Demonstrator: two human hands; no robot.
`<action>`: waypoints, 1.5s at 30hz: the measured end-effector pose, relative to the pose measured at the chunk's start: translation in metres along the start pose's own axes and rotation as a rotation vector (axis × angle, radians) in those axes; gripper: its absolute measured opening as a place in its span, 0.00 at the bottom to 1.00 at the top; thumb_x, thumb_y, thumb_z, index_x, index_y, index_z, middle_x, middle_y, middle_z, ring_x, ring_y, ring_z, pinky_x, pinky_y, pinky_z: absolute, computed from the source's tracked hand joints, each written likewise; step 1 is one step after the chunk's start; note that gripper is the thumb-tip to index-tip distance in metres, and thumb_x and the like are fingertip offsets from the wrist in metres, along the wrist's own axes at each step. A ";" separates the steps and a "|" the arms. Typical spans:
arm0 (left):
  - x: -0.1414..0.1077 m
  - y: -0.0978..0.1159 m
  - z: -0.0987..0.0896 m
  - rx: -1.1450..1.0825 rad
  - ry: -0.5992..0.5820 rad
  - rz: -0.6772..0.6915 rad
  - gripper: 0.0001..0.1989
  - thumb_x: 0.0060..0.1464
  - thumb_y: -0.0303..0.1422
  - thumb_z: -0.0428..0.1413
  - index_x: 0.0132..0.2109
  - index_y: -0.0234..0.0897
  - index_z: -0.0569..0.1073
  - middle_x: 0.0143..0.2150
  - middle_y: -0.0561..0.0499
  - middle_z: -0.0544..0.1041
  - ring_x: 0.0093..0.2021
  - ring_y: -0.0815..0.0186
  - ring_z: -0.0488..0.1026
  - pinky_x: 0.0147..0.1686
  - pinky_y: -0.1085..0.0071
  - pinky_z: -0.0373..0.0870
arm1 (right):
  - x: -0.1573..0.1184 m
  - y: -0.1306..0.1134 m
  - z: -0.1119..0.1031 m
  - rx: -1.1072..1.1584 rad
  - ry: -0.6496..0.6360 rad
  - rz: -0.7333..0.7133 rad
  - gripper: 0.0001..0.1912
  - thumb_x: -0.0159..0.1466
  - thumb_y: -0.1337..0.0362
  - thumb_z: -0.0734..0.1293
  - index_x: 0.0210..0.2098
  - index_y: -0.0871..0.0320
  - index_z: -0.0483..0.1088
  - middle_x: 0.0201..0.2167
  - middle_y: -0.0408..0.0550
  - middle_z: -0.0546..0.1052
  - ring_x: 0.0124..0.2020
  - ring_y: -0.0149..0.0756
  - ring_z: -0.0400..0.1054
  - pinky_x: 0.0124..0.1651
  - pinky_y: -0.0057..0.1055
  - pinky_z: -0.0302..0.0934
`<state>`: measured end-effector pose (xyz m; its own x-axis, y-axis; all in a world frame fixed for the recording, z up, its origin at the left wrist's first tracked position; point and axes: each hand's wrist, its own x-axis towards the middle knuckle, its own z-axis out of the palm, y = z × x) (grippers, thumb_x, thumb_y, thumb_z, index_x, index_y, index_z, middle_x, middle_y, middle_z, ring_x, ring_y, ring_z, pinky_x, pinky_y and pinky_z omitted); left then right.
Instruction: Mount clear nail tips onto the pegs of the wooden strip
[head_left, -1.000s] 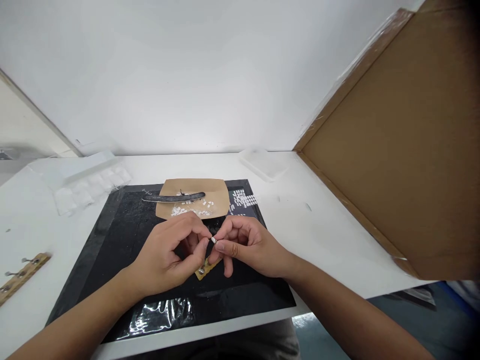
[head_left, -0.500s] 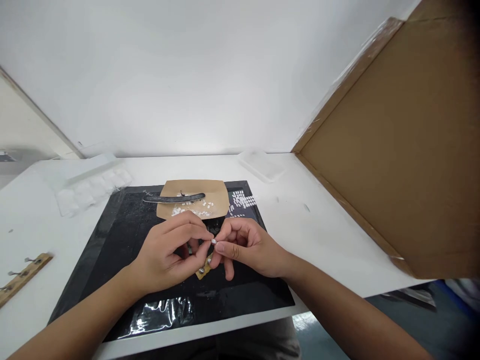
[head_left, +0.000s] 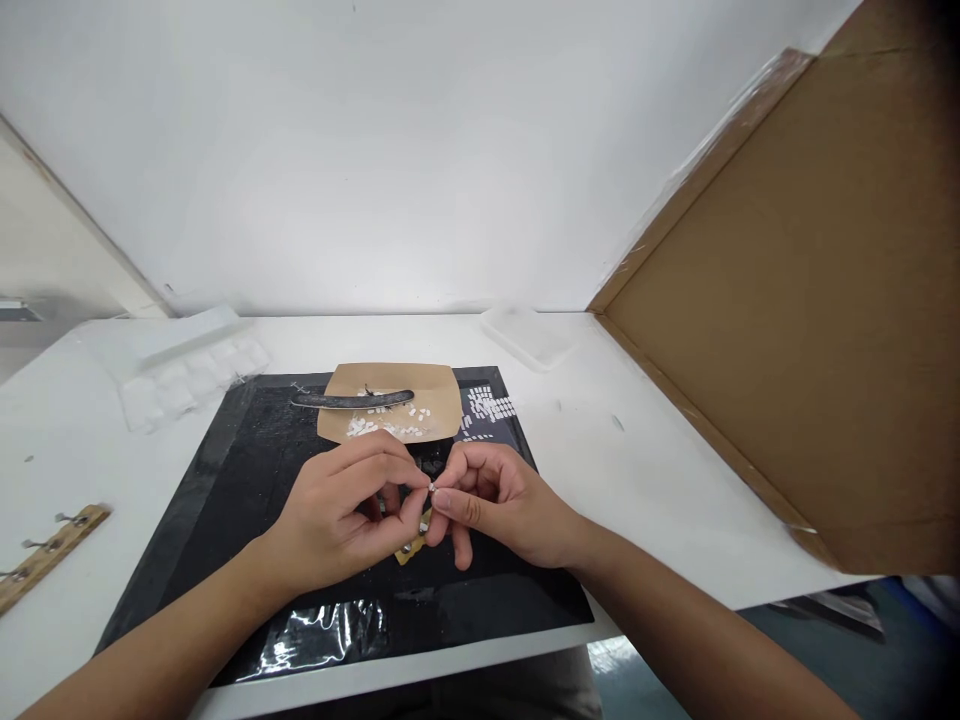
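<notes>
My left hand (head_left: 352, 500) and my right hand (head_left: 506, 505) meet over the black mat (head_left: 247, 520), thumb and forefinger pinched on each side. Between the fingertips is a tiny white piece (head_left: 432, 488), mostly covered, so its exact kind does not show. Below the hands, partly hidden, lies a short wooden strip (head_left: 407, 552) with small metal clips. Just beyond my fingers is a tan card (head_left: 435, 385) bearing several small white chips (head_left: 367, 428). Across the card rests a dark curved nail file (head_left: 352, 401).
White adhesive tabs (head_left: 491, 405) lie at the mat's right. At left are a clear compartment tray (head_left: 195, 375) and another wooden strip with metal clips (head_left: 56, 555). A translucent lid-like tray (head_left: 525, 335) sits at the back. A cardboard panel (head_left: 795, 300) stands along the right.
The fingertips have closed further around the white piece, so less of it shows. The whole view has shifted slightly; the things on the table keep their places.
</notes>
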<state>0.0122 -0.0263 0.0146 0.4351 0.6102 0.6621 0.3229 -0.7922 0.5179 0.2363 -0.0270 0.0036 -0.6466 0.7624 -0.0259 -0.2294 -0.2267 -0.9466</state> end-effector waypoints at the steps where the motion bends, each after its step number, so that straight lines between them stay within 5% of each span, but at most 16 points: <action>1: 0.000 0.000 0.000 0.002 -0.003 0.000 0.07 0.58 0.22 0.63 0.43 0.36 0.78 0.38 0.50 0.78 0.26 0.75 0.74 0.23 0.80 0.73 | 0.000 0.000 0.000 -0.001 0.004 0.002 0.15 0.69 0.55 0.75 0.39 0.59 0.69 0.32 0.47 0.86 0.23 0.27 0.78 0.27 0.20 0.70; 33: 0.003 0.015 0.005 0.016 -0.043 -0.151 0.06 0.55 0.23 0.61 0.31 0.35 0.75 0.28 0.53 0.75 0.26 0.73 0.71 0.21 0.79 0.70 | -0.001 -0.003 0.001 0.035 -0.030 0.148 0.17 0.68 0.54 0.76 0.37 0.60 0.70 0.30 0.45 0.85 0.21 0.26 0.77 0.24 0.19 0.66; 45: 0.007 0.018 -0.001 -0.168 -0.153 -0.419 0.06 0.47 0.20 0.59 0.29 0.36 0.76 0.26 0.55 0.76 0.25 0.74 0.72 0.19 0.84 0.65 | -0.002 -0.003 -0.005 0.057 -0.096 0.208 0.15 0.69 0.56 0.75 0.38 0.60 0.71 0.32 0.47 0.86 0.21 0.27 0.78 0.25 0.20 0.69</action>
<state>0.0207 -0.0364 0.0292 0.4196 0.8580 0.2962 0.3624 -0.4575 0.8120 0.2418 -0.0248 0.0047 -0.7496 0.6354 -0.1853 -0.1230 -0.4089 -0.9043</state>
